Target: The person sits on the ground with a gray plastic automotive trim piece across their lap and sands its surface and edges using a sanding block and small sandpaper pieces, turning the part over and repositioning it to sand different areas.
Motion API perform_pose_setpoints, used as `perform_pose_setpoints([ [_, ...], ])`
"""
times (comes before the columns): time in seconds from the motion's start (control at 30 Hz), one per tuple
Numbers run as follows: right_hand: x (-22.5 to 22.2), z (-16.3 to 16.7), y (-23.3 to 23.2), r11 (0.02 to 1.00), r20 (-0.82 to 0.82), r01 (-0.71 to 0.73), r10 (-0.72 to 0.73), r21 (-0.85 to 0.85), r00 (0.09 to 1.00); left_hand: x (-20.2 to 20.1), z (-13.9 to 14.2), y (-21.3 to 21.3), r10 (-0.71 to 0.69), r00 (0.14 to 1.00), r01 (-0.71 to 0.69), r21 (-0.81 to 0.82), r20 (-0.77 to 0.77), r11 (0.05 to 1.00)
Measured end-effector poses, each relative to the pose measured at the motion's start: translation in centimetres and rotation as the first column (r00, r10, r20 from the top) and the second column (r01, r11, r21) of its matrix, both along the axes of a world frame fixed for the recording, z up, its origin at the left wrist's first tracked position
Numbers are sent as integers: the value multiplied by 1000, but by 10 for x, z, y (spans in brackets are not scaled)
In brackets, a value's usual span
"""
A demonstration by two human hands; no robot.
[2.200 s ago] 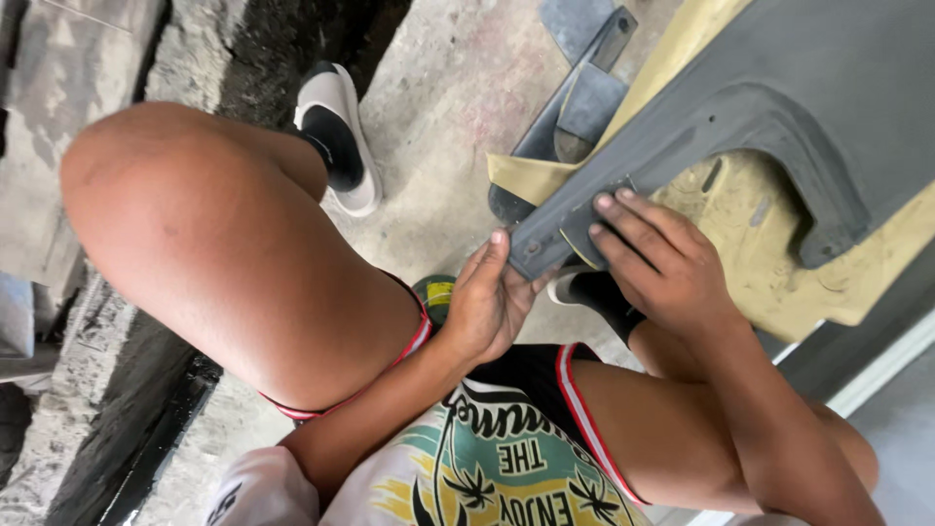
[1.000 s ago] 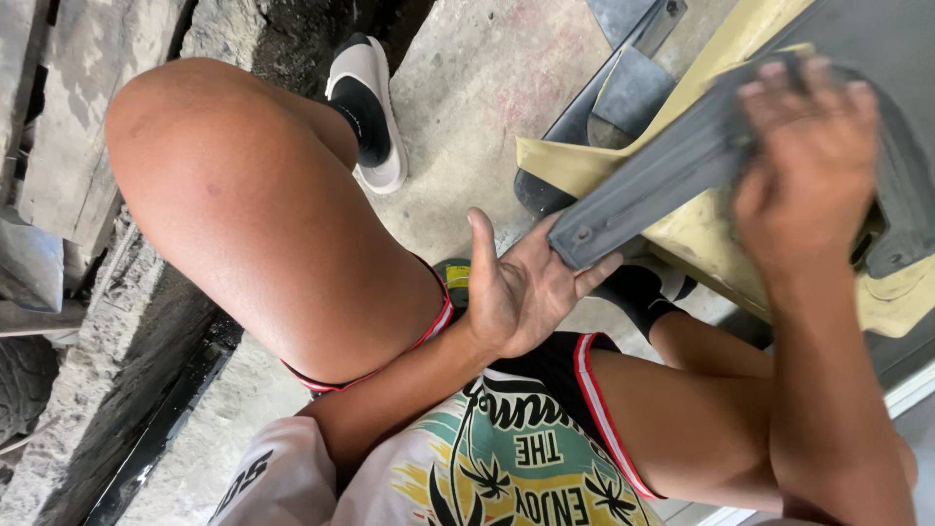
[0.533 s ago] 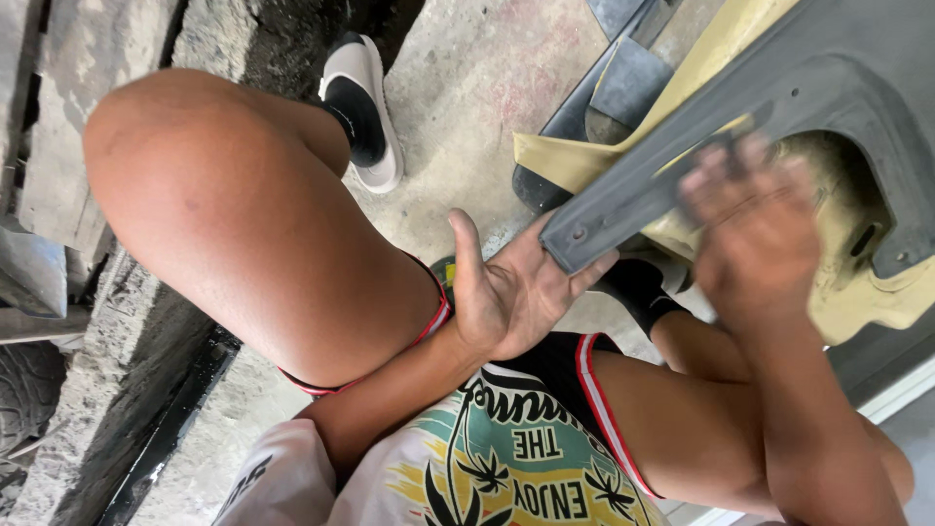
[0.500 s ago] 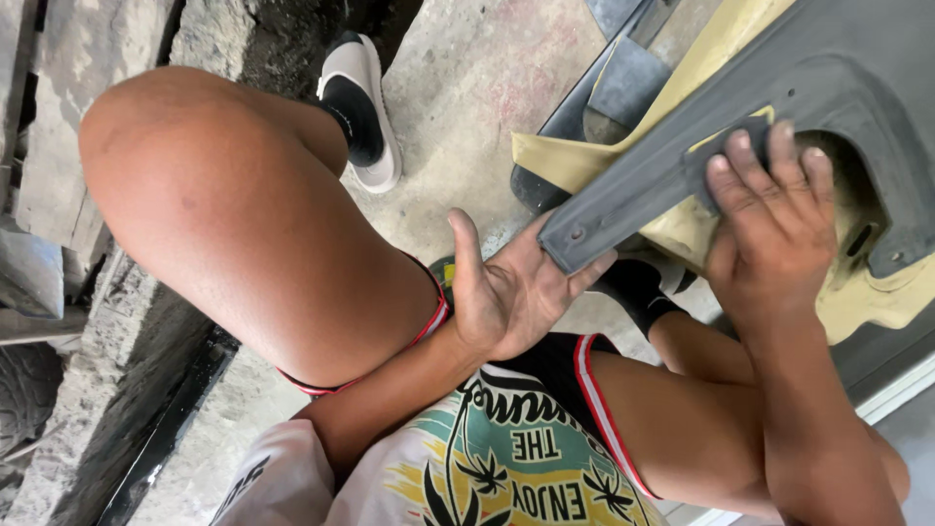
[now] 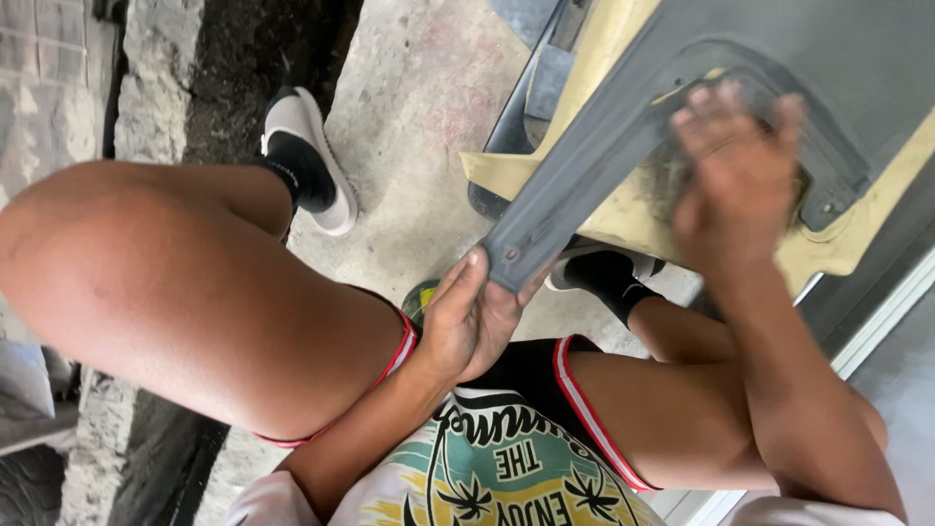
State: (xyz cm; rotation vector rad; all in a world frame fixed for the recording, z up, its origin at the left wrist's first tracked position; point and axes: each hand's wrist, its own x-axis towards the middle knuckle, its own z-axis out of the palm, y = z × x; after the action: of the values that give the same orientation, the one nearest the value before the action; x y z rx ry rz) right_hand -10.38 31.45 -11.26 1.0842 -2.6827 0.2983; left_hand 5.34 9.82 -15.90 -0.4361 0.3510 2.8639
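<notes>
1. Two hands are on one grey panel (image 5: 682, 107), and only your left hand (image 5: 472, 317) has a real grip: its fingers and thumb pinch the panel's lower corner, just above your lap. Your judgement should be that this corner pinch is the weak point; a twist of the panel could pull it free.
2. Your right hand (image 5: 735, 166) is blurred and lies flat over the panel's curved cut-out, fingers spread. Whether it grips anything there cannot be told, so count on it only for pressing.
3. If the corner slips, the panel's lower edge would likely drop toward your shoe (image 5: 599, 268), which sits just below it, or onto your thigh.
4. Behind the panel lies a yellow sheet (image 5: 623, 209); its edges stick out beside the grey panel and could scrape your fingers as you work across the cut-out.
5. Room is tight below the panel, where your knees crowd in. Left of the panel the concrete floor (image 5: 419, 107) lies open as far as your other shoe (image 5: 307, 156).
</notes>
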Motion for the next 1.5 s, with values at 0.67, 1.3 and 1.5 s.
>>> perform_pose_setpoints([
  [0.67, -24, 24, 53, 728, 670, 564, -197, -390, 716, 3, -5, 3, 84, 987, -85, -1, 133, 996],
  [1.3, -10, 31, 5, 999, 128, 24, -28, 32, 991, 3, -2, 3, 54, 989, -51, -26, 139, 998],
  [1.5, -14, 17, 5, 997, 101, -73, 75, -21, 992, 0, 1, 4, 48, 989, -42, -42, 139, 998],
])
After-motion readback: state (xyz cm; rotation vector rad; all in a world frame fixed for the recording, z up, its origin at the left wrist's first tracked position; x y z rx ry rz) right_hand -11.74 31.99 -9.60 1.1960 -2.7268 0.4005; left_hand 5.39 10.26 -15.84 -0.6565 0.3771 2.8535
